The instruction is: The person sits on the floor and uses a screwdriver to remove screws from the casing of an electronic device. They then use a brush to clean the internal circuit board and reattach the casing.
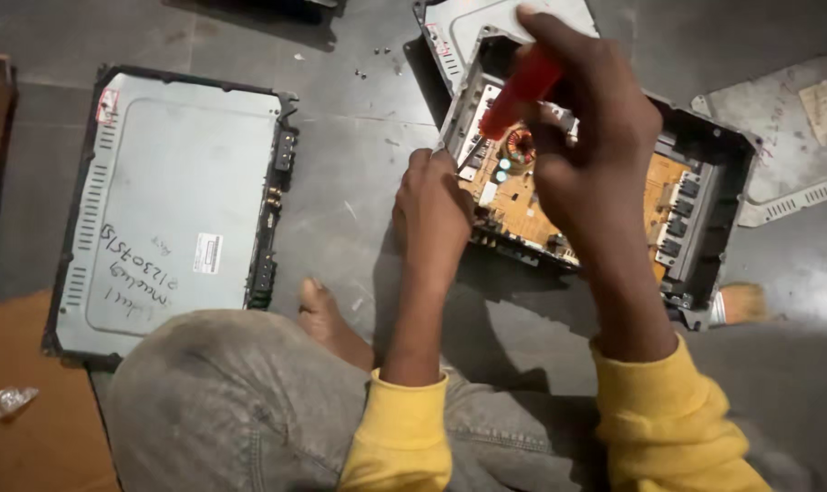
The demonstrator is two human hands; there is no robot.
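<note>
The person sat on the grey floor (359, 164) with one bent knee (213, 401) in grey trousers and yellow sleeves (404, 428) at both wrists. The right hand (595, 155) was clenched around a red-handled screwdriver (521, 89), held at a slant with the handle up toward the fingers and the lower end pointing down-left into an opened case (714, 182). The tip itself was too small to make out; it ended near a copper coil (520, 144) on the board (523, 196).

The case was a dark, shallow metal box lying on the floor ahead of the person, turned at an angle. Inside it lay the orange circuit board, with black connectors along its right edge. The left hand (431, 214) rested on the near-left edge of the case, fingers curled against the rim, its grip pressing on the case rather than closing around anything.

Behind the case, partly under it, lay a light grey cover plate (472, 27). To the left, well apart, a second unit (172, 200) lay closed on the floor, its pale metal lid up with handwriting and a small white label, and connectors along its right side. A few small screws (372, 59) lay loose on the floor between the two units. A bare foot (327, 314) showed beside the knee, and brown cardboard (40, 428) lay at lower left.
</note>
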